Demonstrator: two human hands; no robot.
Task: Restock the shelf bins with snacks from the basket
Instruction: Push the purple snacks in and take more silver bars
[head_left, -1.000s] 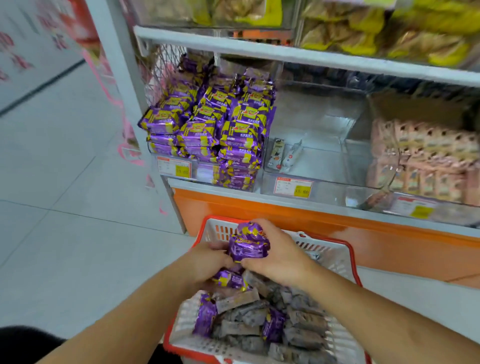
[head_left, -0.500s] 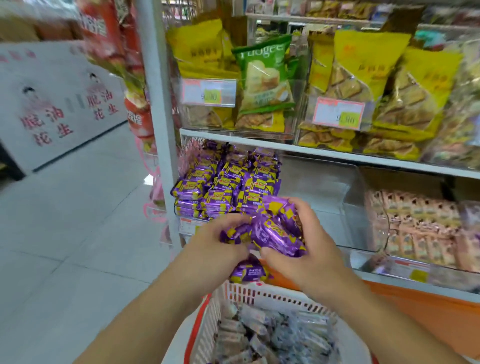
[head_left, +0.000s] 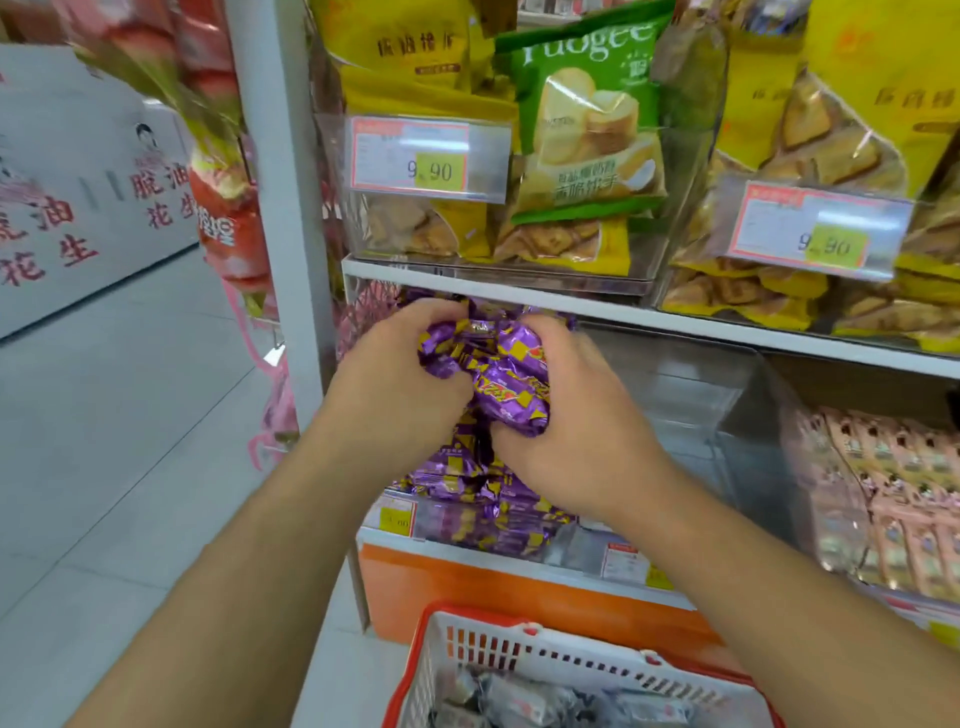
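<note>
Over purple bin (head_left: 483, 525): left hand (head_left: 400, 384), right hand (head_left: 566, 431) clutch purple snacks (head_left: 498, 374).

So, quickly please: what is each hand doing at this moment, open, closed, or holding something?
Left hand: closed around the bunch of purple snack packs, holding its left side.
Right hand: closed around the same bunch, holding its right side.

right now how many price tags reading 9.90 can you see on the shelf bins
2. One 9.90 tag is on the upper left bin beside the green bag; the other 9.90 tag is on the upper right bin. Lower tags are too blurred to read.
</note>
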